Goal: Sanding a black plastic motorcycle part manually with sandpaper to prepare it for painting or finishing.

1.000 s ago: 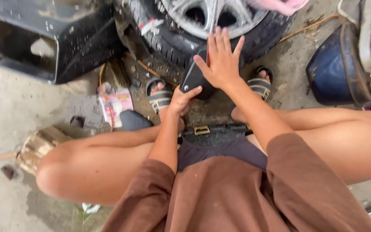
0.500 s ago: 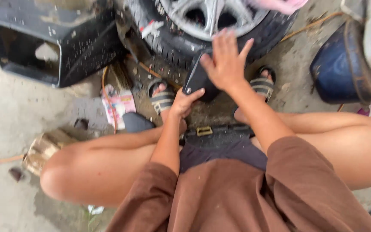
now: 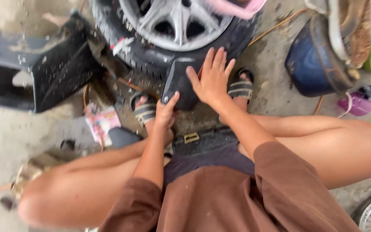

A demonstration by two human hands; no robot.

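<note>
Pressing step: L hand [image 3: 165, 112] pinches black panel [image 3: 177, 83] edge, R hand [image 3: 211, 79] flat open on it vs tyre [image 3: 151, 60]; next likely needs firm steady push

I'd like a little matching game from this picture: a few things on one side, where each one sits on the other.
Things:
1. tyre
2. blue container
3. black crate
4. dark flat piece

Places:
A. far right
B. between both hands
C. top middle
D. left

Pairs: 1-C, 2-A, 3-D, 4-B. The left hand grips the piece's lower edge; the right hand lies flat on it.
</note>
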